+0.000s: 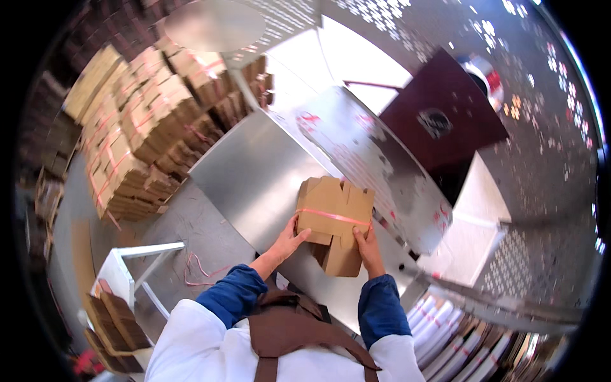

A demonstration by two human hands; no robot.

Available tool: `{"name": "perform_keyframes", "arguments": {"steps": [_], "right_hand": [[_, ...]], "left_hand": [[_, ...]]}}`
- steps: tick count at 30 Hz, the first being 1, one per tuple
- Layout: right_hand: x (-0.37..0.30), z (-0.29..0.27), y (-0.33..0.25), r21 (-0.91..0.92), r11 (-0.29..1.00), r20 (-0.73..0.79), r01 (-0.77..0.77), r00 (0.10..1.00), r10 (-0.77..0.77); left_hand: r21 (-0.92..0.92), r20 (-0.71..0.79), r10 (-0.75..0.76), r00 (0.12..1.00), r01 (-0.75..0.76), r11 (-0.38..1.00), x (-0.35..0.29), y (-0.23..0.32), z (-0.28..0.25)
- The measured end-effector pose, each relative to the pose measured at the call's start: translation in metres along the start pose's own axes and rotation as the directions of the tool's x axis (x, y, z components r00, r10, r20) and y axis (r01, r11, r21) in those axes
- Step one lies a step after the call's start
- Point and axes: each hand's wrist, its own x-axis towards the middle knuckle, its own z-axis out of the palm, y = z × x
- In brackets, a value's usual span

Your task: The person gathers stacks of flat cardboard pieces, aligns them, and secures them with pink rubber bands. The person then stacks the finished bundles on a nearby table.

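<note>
Between my two hands is a bundle of flat brown cardboard boxes (pixel 340 204), bound across by a pink strap (pixel 331 215). My left hand (pixel 291 239) grips its left side, the thumb on the top face. On the right edge, my right hand (pixel 368 245) clasps it the same way. The fingers beneath the bundle are hidden. Below and beyond it lies a bare metal table (pixel 251 172), partly covered by the bundle.
Strapped cardboard stacks (pixel 140 121) rise at the far left. A metal machine housing (pixel 375 165) with a dark red panel (pixel 445 108) stands to the right. White bundles (pixel 439 325) sit at lower right, a white-framed stand (pixel 130 274) at lower left. Pink strapping (pixel 198 267) lies on the floor.
</note>
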Motion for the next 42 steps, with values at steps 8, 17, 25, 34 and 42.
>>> {"name": "perform_keyframes", "arguments": {"steps": [8,17,25,34,42], "right_hand": [[0.11,0.139,-0.036,0.057,0.998,0.319,-0.018,0.948,-0.001],[0.131,0.22,-0.081,-0.442,0.247,0.432,0.862,0.446,-0.784],[-0.13,0.411,-0.006,0.317,0.53,0.947,0.787,-0.231,-0.223],[-0.535,0.48,0.074,0.709,0.521,0.593,0.475,-0.802,-0.076],[-0.669,0.55,0.16,0.309,0.647,0.708,0.697,-0.623,0.333]], "left_hand": [[0.143,-0.468,0.247,0.848,-0.203,0.969,0.02,0.038,-0.111],[0.302,-0.921,0.315,0.229,-0.088,0.949,-0.23,-0.07,-0.072],[0.063,-0.555,0.024,-0.831,-0.014,0.998,-0.507,-0.184,0.069],[-0.093,0.068,-0.258,-0.964,-0.263,0.96,-0.725,-0.383,0.176],[0.248,-0.442,-0.528,-0.725,-0.665,0.705,-0.774,-0.399,0.093]]}}
